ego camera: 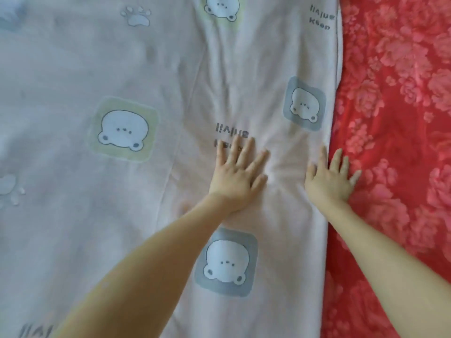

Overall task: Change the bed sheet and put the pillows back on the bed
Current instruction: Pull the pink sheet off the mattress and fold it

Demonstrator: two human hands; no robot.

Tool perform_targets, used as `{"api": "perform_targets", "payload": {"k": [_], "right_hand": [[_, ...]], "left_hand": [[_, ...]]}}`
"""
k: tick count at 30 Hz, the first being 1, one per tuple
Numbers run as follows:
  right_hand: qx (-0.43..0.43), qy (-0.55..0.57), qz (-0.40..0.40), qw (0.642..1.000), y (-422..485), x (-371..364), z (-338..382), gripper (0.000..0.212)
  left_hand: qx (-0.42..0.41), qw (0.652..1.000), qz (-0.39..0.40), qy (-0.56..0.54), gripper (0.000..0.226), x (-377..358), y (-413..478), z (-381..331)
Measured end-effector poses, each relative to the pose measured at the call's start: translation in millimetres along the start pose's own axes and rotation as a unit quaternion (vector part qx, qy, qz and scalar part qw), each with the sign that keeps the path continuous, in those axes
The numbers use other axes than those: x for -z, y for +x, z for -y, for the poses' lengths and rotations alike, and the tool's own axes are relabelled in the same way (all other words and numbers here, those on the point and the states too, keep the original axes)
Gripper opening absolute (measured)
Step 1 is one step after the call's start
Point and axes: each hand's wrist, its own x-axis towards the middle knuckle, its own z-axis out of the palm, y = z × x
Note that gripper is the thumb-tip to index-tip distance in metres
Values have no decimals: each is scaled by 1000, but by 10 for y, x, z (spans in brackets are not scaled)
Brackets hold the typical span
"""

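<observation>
The left hand (238,173) lies flat, fingers spread, gripping nothing, on the pale bear-printed fabric bed sheet (146,69), fingertips over upside-down lettering beginning "Keep". The right hand (329,178), likewise flat and released, straddles the sheet's edge onto the red floral bed cover (395,93).

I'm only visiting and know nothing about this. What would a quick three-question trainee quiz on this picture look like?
1. True or false: the left hand grips a pillow.
2. Which hand lies across the edge of the pale sheet? A: left hand. B: right hand.
3. What colour is the flowered cover beside the sheet?
Key: 1 false, it presses flat on the sheet; 2 B; 3 red.
</observation>
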Motion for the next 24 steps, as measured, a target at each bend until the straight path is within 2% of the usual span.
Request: {"api": "perform_targets", "payload": {"k": [3, 5, 7, 9, 10, 13, 15, 16, 17, 19, 20, 22, 24], "right_hand": [[50, 12, -34, 998, -803, 191, 339, 56], [136, 55, -59, 987, -1280, 241, 692, 56], [192, 68, -13, 979, -1707, 100, 859, 59], [166, 39, 81, 982, -2125, -189, 741, 72], [129, 10, 130, 983, -2344, -339, 595, 82], [79, -114, 274, 952, -2912, -609, 68, 117], [66, -129, 326, 934, -3125, -472, -113, 125], [62, -103, 336, 934, -3178, -347, -136, 117], [81, -83, 330, 937, -3211, -186, -124, 98], [147, -84, 280, 945, -3299, 191, 3, 58], [173, -89, 250, 949, -3362, 376, 100, 46], [221, -90, 199, 951, -3533, 752, 341, 39], [270, -85, 172, 944, -3760, 1078, 619, 42]], "left_hand": [[-94, 993, 58, -48, 62, -149, -776, -223], [-134, 987, 11, -92, 47, -156, -1266, -185], [-37, 996, -9, -81, 44, -198, -1766, 11], [119, 992, 19, -43, 49, -243, -2298, 301], [163, 985, 60, -19, 52, -280, -2586, 460], [182, 970, 158, 25, 61, -350, -3314, 733], [191, 956, 220, 38, 61, -223, -3654, 705], [200, 947, 249, 30, 63, -202, -3816, 688], [218, 935, 278, 11, 64, -134, -3973, 659], [242, 912, 328, -35, 59, 57, -4294, 600], [254, 902, 344, -64, 54, 146, -4474, 589], [297, 886, 334, -122, 48, 346, -4857, 590], [335, 886, 286, -144, 43, 558, -5263, 624]]}}
